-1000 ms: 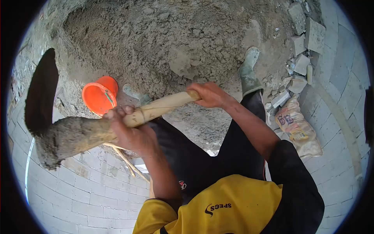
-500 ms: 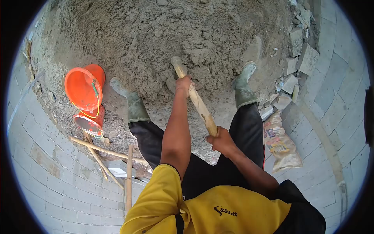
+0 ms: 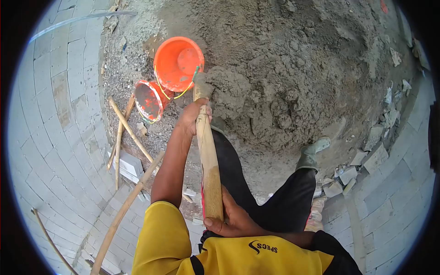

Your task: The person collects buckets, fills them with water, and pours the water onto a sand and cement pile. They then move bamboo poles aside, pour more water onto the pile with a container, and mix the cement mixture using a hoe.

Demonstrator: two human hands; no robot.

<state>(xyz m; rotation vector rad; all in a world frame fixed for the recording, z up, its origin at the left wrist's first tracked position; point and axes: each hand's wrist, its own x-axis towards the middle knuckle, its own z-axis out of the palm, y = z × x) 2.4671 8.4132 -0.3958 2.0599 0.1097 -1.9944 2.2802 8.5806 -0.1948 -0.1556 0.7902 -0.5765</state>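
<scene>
My left hand (image 3: 195,118) is wrapped round the upper part of the thick wooden handle (image 3: 208,160) of what looks like a hoe. Lower down, near the handle's butt and close to my belly, my right hand (image 3: 231,217) grips it too. The far end of the handle is smeared with grey mortar and lies beside the orange bucket (image 3: 181,64). Any blade there is hidden by wet mortar (image 3: 275,96). The bucket is tilted, its mouth towards me, with a yellow wire handle. A second, mortar-stained bucket (image 3: 149,103) lies against it.
Bamboo and wooden poles (image 3: 123,211) lie at the left over grey paving blocks (image 3: 50,137). Broken block pieces (image 3: 376,158) line the right edge of the mortar. My boot (image 3: 314,153) stands at its near edge, and a sack (image 3: 316,213) lies by my leg.
My view has turned left, so the buckets sit nearer the middle. Both hands have swung the hoe from the mortar towards the orange bucket, and my right hand is nearer my belly.
</scene>
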